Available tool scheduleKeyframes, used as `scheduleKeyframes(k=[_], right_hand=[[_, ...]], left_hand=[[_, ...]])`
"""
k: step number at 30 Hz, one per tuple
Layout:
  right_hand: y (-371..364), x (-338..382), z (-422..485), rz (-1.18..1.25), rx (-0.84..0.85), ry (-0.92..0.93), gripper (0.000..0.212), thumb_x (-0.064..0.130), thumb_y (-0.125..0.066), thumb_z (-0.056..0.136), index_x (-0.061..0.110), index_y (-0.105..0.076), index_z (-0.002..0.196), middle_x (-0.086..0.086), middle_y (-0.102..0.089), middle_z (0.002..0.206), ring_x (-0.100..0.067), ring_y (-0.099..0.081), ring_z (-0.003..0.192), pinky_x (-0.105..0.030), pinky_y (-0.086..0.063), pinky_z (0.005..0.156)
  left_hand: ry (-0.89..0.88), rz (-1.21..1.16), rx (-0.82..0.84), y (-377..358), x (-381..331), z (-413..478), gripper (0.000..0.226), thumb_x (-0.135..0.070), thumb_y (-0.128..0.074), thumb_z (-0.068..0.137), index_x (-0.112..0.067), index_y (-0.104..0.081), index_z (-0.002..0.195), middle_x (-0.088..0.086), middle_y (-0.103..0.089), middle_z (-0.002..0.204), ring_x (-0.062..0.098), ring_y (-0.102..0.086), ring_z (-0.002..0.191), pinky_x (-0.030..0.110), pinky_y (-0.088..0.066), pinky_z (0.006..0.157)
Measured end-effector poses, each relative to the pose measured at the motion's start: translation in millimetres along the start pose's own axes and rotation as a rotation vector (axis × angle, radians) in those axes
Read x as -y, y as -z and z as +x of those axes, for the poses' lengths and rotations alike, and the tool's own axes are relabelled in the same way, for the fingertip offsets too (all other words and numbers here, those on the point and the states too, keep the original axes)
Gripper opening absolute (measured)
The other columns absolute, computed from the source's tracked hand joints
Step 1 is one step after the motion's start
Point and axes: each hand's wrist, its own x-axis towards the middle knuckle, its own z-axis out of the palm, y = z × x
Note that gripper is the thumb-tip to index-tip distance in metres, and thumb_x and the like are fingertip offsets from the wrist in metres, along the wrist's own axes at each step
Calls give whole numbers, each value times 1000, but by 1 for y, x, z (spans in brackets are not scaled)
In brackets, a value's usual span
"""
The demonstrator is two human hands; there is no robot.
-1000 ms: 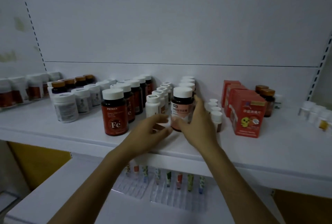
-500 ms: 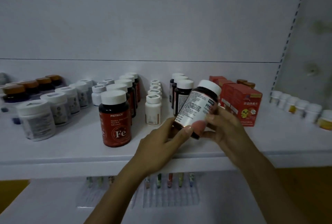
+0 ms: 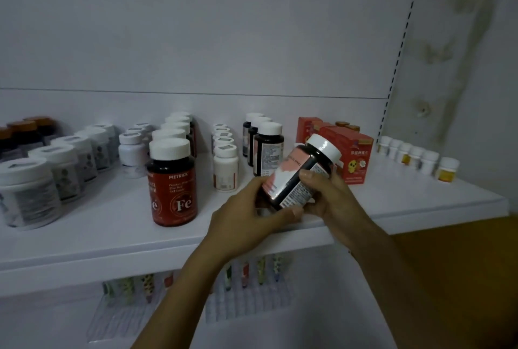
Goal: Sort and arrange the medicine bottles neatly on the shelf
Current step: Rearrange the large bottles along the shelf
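Both hands hold one dark bottle [image 3: 286, 180] with a white cap above the near edge of the white shelf [image 3: 420, 197], right of centre. The bottle is tilted, cap up and to the right, its pink-and-white label facing the camera. The left hand [image 3: 244, 217] grips its base from the left, thumb under the lower end. The right hand [image 3: 333, 200] wraps it from the right, its fingers [image 3: 309, 174] curled across the label.

Just behind it on the shelf stands a row of three matching bottles [image 3: 267, 152], with red boxes [image 3: 356, 152] to their right. Left of the hands a red "Fe" bottle [image 3: 173, 186] heads its own row, and a row of small white bottles [image 3: 225, 163] stands between that row and the matching bottles. Large white jars [image 3: 30, 191] fill the left end, and tiny white vials [image 3: 420, 156] line the far right. On the lower shelf [image 3: 322, 320] lie coloured tubes [image 3: 260, 267].
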Motion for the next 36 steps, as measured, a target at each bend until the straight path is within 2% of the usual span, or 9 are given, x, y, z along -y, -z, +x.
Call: scheduleKeyframes(k=[5,9,13,16,21,24,29,32,36], right_hand=[[-9,2,-1,-81,-40,-11,49,30,-68,77,20,-55,124,-4,-68,115,-19,-68,102,-37,-59,70],[-8,3,-2,-91,-26,-16,28,13,-63,83,22,-60,110,2,-73,99,-18,-70,93,-31,-58,63],[-6,4,-3,-71,-21,-8,40,13,-69,72,22,-60,110,1,-74,97,-20,-69,94,-31,-57,63],[-5,3,-3,-80,-29,-5,42,18,-72,73,24,-58,112,0,-72,103,-22,-68,98,-35,-58,67],[-8,2,-1,-153,-13,-55,61,28,-70,69,11,-53,125,-8,-68,114,-24,-68,102,-36,-60,72],[-7,0,-1,-95,-43,-43,53,20,-71,70,15,-56,121,-6,-69,110,-21,-70,97,-33,-59,68],[3,-2,1,44,-115,-11,56,19,-69,73,18,-51,126,-8,-67,116,-25,-69,101,-42,-58,75],[-1,-3,0,-30,-102,9,57,23,-77,76,17,-51,126,-9,-66,118,-23,-68,103,-43,-58,80],[-4,-5,-1,-99,-76,64,58,22,-71,71,19,-52,125,-7,-67,118,-22,-67,106,-45,-55,87]], left_hand=[[-42,-42,-110,3,1,-2,68,-59,-73,57,-41,-45,116,-20,-60,106,5,-62,91,40,-54,79],[-51,-13,-87,4,3,-1,74,-52,-79,60,-40,-41,122,-19,-57,110,4,-59,91,32,-52,76],[-4,-93,-32,6,5,2,83,-75,-66,60,-40,-43,132,-16,-62,115,8,-63,99,43,-52,89],[-27,-94,-81,7,3,-2,67,-68,-61,66,-37,-51,124,-15,-64,108,5,-64,93,43,-54,84],[-45,-65,-188,6,2,-4,63,-46,-77,68,-30,-45,120,-7,-55,117,5,-56,98,32,-54,79],[-55,-71,-152,6,3,-1,71,-61,-71,61,-36,-46,123,-13,-57,117,6,-58,101,37,-54,83],[-86,-64,-76,3,2,0,78,-71,-58,66,-37,-46,136,-16,-62,120,2,-58,107,42,-53,87],[-88,23,-139,0,3,-2,84,-74,-62,59,-38,-47,134,-17,-58,115,1,-55,104,39,-52,86],[-106,159,-165,-1,3,-4,83,-69,-63,57,-48,-40,133,-21,-50,109,0,-49,101,36,-50,86]])
